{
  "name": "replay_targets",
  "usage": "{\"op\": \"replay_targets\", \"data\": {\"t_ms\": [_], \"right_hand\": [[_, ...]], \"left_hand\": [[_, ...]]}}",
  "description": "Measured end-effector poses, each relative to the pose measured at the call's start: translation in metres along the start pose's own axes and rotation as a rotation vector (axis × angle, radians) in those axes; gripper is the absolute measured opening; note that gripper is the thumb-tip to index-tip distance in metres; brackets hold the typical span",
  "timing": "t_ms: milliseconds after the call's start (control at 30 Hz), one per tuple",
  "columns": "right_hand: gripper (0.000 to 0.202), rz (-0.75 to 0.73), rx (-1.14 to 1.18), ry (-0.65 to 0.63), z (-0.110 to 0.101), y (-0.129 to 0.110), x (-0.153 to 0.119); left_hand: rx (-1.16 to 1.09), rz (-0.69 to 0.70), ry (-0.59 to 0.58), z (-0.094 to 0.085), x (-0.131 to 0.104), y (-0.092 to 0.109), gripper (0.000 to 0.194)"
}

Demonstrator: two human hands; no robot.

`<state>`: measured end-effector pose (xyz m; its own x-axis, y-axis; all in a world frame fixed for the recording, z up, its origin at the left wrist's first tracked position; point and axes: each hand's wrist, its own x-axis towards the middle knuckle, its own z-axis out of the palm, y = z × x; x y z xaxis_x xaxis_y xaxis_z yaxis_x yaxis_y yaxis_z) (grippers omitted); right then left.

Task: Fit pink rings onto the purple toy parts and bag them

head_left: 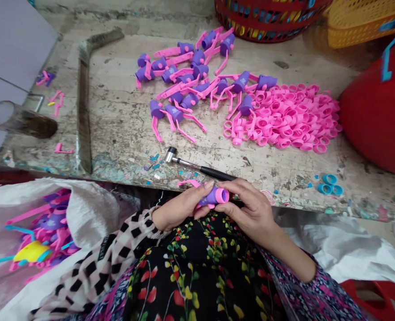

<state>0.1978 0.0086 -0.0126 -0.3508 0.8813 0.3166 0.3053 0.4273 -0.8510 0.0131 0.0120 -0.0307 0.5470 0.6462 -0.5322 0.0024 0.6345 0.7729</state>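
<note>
My left hand point(182, 205) is closed around a purple plastic cup-shaped piece point(212, 197) with a thin pink arm sticking out to the left. A pink ring point(219, 196) sits around the piece's open right end. The thumb and forefinger of my right hand point(255, 205) pinch that ring from above and below. Just beyond my hands, on the bench edge, lies a small hammer point(190, 164) with a black handle; the handle's end is partly behind my right hand. Similar purple pieces with pink arms point(177, 113) are spread farther back.
A heap of pink rings point(287, 118) lies on the worn bench point(124, 142), near a red rounded object point(377, 111). Several blue rings point(330, 179) are at the right. A bent metal bar point(83, 102) stands left. An open white sack point(87, 218) holds more pieces. Red point(270, 33) and yellow baskets point(360, 26) are behind.
</note>
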Motion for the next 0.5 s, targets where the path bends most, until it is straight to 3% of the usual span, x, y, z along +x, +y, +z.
{"op": "replay_targets", "data": {"t_ms": [333,500], "right_hand": [[0.019,-0.010,-0.129,-0.072,0.000,-0.005,0.004],[0.016,-0.057,-0.153,-0.080,0.001,-0.002,0.002]], "left_hand": [[0.096,-0.022,0.056,0.008,-0.001,0.009,0.063],[0.042,-0.072,-0.002,0.011,0.000,0.011,0.063]]}}
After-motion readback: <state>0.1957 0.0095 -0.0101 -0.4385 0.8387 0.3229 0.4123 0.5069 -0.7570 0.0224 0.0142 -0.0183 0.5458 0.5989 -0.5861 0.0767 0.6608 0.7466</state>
